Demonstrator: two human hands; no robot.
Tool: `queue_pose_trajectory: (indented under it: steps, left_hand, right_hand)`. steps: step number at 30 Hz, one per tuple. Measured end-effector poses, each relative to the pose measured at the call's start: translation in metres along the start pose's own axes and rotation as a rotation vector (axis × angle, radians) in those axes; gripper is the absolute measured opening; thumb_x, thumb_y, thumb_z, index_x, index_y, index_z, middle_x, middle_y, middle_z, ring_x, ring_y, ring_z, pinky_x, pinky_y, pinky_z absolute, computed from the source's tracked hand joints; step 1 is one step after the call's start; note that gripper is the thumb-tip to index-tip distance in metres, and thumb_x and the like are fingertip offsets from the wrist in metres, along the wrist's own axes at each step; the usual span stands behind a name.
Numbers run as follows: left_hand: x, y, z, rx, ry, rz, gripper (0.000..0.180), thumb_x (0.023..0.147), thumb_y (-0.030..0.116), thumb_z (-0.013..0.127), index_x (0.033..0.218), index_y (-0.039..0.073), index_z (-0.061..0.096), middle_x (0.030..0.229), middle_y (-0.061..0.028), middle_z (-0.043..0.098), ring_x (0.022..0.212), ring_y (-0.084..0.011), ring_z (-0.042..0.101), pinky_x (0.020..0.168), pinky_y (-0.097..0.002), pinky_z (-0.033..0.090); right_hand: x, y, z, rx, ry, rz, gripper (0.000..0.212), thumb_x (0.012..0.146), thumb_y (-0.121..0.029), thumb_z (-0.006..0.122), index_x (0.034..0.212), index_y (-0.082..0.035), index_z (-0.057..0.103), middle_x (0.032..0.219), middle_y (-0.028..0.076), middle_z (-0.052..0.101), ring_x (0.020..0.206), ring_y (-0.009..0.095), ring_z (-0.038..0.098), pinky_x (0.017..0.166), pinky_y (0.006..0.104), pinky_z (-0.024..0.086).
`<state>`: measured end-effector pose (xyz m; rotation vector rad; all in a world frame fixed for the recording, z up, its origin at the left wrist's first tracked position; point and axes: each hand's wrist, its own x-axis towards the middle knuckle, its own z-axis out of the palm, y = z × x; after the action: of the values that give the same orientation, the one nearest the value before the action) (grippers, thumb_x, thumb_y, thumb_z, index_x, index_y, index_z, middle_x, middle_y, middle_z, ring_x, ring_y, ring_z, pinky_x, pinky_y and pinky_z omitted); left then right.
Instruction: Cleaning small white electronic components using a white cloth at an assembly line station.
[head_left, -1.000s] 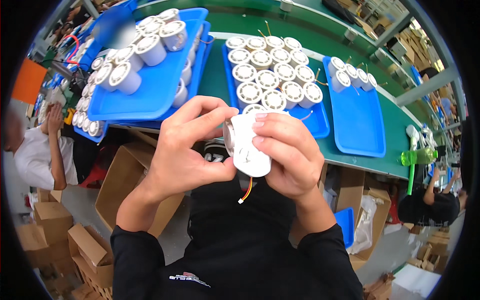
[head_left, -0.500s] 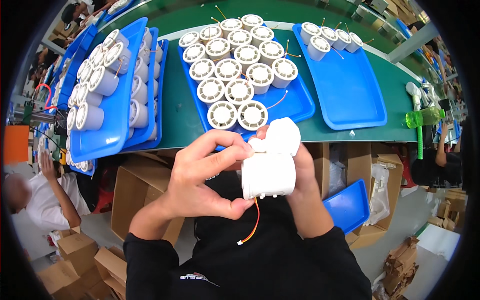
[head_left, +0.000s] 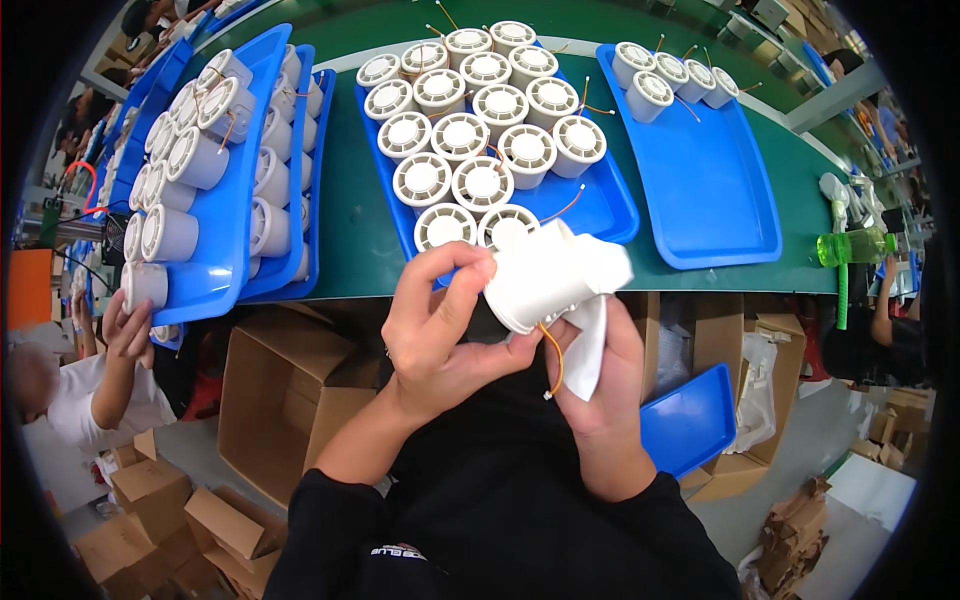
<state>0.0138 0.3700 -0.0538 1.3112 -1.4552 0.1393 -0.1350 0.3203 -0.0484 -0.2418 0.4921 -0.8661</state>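
Note:
A white cylindrical housing (head_left: 525, 290) hangs tilted in front of me, above the table's near edge. My left hand (head_left: 435, 330) grips its left end between thumb and fingers. An orange-red wire (head_left: 555, 360) with a small white plug dangles from beneath it. In my right hand (head_left: 612, 375) is a white cloth (head_left: 585, 350), pressed against the right part of the housing, with one end hanging down past the fingers. Some of the right fingers are hidden behind the cloth and housing.
Beyond my hands, a blue tray (head_left: 610, 205) bears several similar white units with slotted tops. Another blue tray (head_left: 715, 220) at right holds several more. Stacked trays (head_left: 235, 250) stand left, where a co-worker's hand (head_left: 125, 335) touches a unit. A green bottle (head_left: 855, 246) lies far right.
The housing has tilted and risen slightly. My right hand has come lower, and the cloth now drapes down beside the housing. At left, the co-worker's hand has reached a unit on the tray.

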Motion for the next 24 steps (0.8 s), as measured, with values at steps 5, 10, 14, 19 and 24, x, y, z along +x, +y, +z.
queue_pose_trajectory:
  steps: [5,10,14,19,24]
  left_hand:
    - [0.004,-0.016,0.014,-0.033,0.020,-0.099,0.055,0.059,0.002,0.080,0.110,-0.006,0.060,0.106,-0.0151,0.057,0.090,-0.0256,0.063,0.075,-0.0331,0.056]
    - [0.000,-0.003,0.019,-0.524,0.025,-0.457,0.052,0.071,-0.008,0.070,0.120,-0.009,0.052,0.116,-0.0131,0.050,0.109,-0.0231,0.057,0.092,-0.0360,0.053]
    - [0.001,0.003,0.016,-0.917,0.089,-0.785,0.046,0.084,-0.005,0.060,0.127,-0.011,0.046,0.121,-0.0130,0.053,0.113,-0.0225,0.055,0.100,-0.0380,0.047]
    - [0.006,0.010,0.013,-1.310,0.122,-1.074,0.043,0.096,0.024,0.054,0.126,-0.006,0.049,0.121,-0.0125,0.059,0.110,-0.0209,0.059,0.097,-0.0358,0.047]
    - [0.008,0.019,0.018,-1.382,0.093,-1.129,0.046,0.098,0.034,0.048,0.124,-0.004,0.050,0.122,-0.0131,0.058,0.109,-0.0215,0.059,0.097,-0.0366,0.047]
  right_hand:
    - [-0.023,-0.023,0.003,0.288,-0.222,-0.159,0.040,0.098,-0.025,0.042,0.133,-0.004,0.044,0.129,0.014,0.053,0.118,0.030,0.054,0.100,0.0437,0.045]
    - [-0.015,-0.053,-0.010,0.276,-0.322,-0.322,0.039,0.099,-0.030,0.044,0.131,-0.010,0.047,0.126,0.013,0.054,0.119,0.030,0.049,0.099,0.0448,0.044]
    - [-0.011,-0.062,-0.027,0.181,-0.180,-0.404,0.038,0.099,-0.028,0.043,0.129,-0.006,0.048,0.125,0.012,0.055,0.117,0.029,0.052,0.099,0.0439,0.044]
    - [0.000,-0.047,-0.033,-0.335,-0.133,-0.683,0.032,0.096,-0.020,0.049,0.121,-0.001,0.052,0.122,0.014,0.054,0.107,0.029,0.058,0.095,0.0435,0.046]
    - [0.017,-0.024,-0.011,-1.082,-0.254,-1.266,0.025,0.072,0.008,0.069,0.095,-0.002,0.064,0.101,0.012,0.053,0.088,0.025,0.059,0.074,0.0323,0.051]
